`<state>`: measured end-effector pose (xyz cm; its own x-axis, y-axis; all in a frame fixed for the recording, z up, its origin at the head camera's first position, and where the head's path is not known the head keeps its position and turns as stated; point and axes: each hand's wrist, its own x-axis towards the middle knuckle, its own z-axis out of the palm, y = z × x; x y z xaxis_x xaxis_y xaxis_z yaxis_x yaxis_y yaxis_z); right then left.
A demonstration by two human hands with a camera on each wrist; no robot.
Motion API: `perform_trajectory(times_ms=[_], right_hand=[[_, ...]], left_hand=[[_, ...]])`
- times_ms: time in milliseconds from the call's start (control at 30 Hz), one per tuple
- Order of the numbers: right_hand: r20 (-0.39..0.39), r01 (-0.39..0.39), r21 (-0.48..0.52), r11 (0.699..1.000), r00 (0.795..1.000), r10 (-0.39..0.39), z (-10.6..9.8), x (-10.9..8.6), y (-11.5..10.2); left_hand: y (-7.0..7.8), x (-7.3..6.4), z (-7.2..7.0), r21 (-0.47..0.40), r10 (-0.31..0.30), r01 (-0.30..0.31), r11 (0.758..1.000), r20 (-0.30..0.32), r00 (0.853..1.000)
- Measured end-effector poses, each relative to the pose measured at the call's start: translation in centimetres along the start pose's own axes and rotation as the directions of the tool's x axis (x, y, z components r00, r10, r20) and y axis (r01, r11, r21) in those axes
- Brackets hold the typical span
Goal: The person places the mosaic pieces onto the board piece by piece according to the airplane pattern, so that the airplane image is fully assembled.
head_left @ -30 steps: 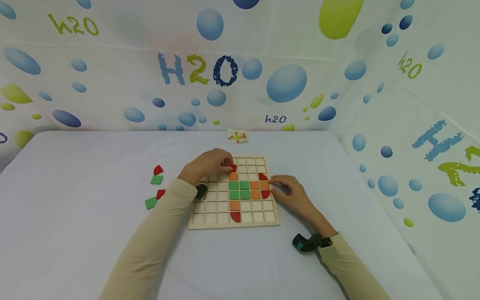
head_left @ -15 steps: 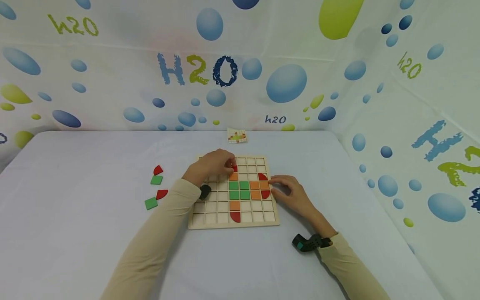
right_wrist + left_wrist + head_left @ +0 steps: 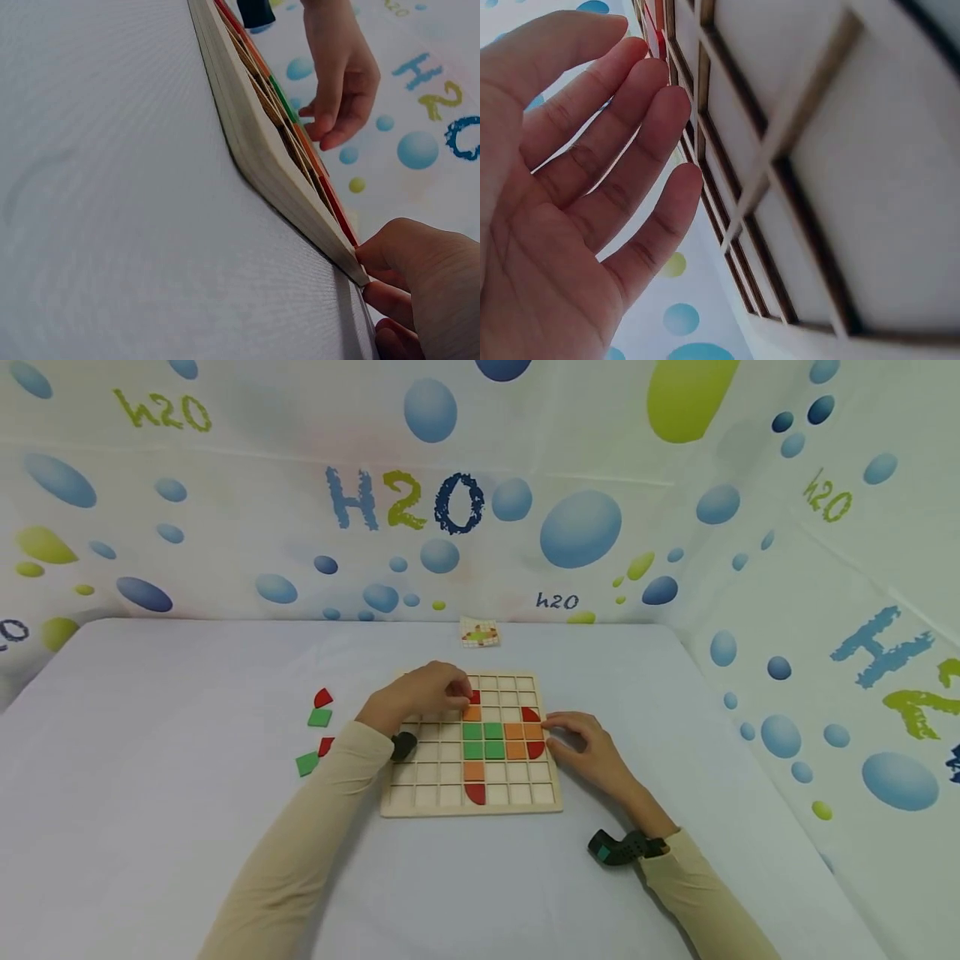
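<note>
A wooden grid board (image 3: 423, 812) lies on the white table, holding green squares (image 3: 483, 741), orange squares (image 3: 515, 740) and red quarter-round tiles (image 3: 476, 793). My left hand (image 3: 423, 689) reaches over its back left part, fingers slightly bent, beside a red tile (image 3: 475, 697) partly behind the fingertips. In the left wrist view the thumb stands apart from the fingers, and the index fingertip (image 3: 639, 46) is right by that red tile (image 3: 658, 36). At the board's right side, my right hand (image 3: 588, 747) rests its thumb and fingertips against the edge (image 3: 352, 262).
Left of the board lie two red tiles (image 3: 322, 697) and two green tiles (image 3: 307, 764), one red tile partly behind the left sleeve (image 3: 307, 835). A small pattern card (image 3: 480, 633) lies behind the board. A patterned cloth (image 3: 337, 585) hangs behind the table.
The left hand has shifted slightly along the board, and its fingers have loosened beside the red tile. The head view has shifted a little. The right hand stays at the board's edge.
</note>
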<state>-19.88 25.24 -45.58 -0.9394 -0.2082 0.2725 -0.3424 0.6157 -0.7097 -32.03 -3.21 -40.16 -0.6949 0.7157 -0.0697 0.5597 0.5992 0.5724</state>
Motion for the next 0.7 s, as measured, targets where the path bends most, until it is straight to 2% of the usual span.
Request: perform_trajectory(times_ms=[267, 700], right_hand=[[-0.001, -0.008, -0.009, 1.000, 1.000, 0.008, 0.0, -0.1, -0.2], [0.002, -0.008, -0.002, 1.000, 1.000, 0.008, 0.0, -0.1, -0.6]], left_hand=[[-0.1, -1.4, -0.4, -0.009, -0.005, 0.005, 1.000, -0.022, 1.000], [-0.6, -3.4, -0.6, 0.040, -0.027, 0.029, 0.999, -0.049, 0.998]])
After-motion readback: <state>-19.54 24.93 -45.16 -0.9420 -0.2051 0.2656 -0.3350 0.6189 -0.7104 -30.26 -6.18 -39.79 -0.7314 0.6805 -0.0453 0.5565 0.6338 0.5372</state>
